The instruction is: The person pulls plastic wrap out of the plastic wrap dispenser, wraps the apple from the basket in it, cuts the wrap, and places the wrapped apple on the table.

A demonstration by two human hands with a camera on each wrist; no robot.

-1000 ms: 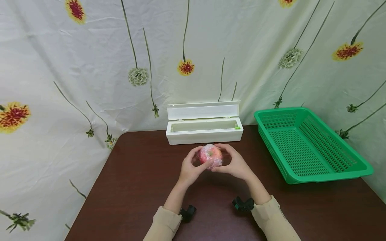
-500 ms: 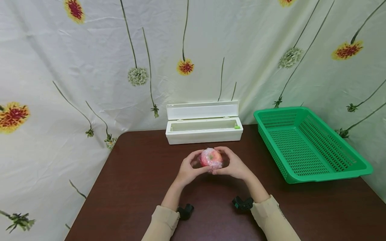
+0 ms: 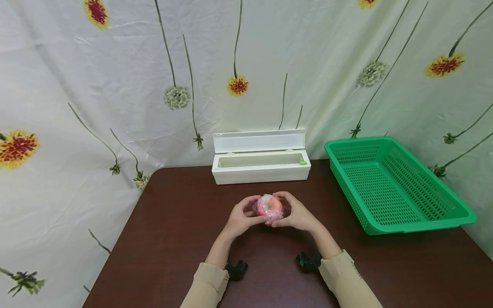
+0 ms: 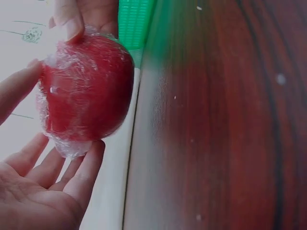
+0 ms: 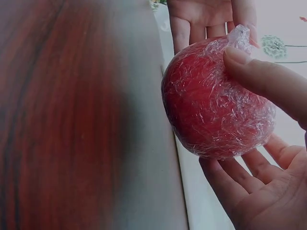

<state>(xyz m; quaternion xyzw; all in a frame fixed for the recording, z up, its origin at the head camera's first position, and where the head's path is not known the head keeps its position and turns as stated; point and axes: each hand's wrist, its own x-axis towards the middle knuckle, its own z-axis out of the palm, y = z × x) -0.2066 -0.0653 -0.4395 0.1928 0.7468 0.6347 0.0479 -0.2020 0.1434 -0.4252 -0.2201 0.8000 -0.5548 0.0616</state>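
Observation:
A red apple (image 3: 270, 208) wrapped in crinkled clear cling film is held between both hands in front of the person. From its left side the left hand (image 3: 239, 217) holds it, thumb at the near side and fingers at the far side. My right hand (image 3: 299, 214) grips it from the other side in the same way. The left wrist view has the wrapped apple (image 4: 88, 88) close up, with bunched film sticking out at one end. In the right wrist view a thumb (image 5: 261, 79) presses on the film and fingers support the apple from the other side.
A long white box (image 3: 262, 173) with its lid raised stands at the table's back edge, a small green piece (image 3: 303, 162) at its right end. To the right is a green plastic basket (image 3: 416, 229). A flowered curtain (image 3: 135, 77) hangs behind the dark brown table (image 3: 165, 239).
Both hands have moved a little nearer to the person, carrying the wrapped apple with them. The white box and the basket have not moved.

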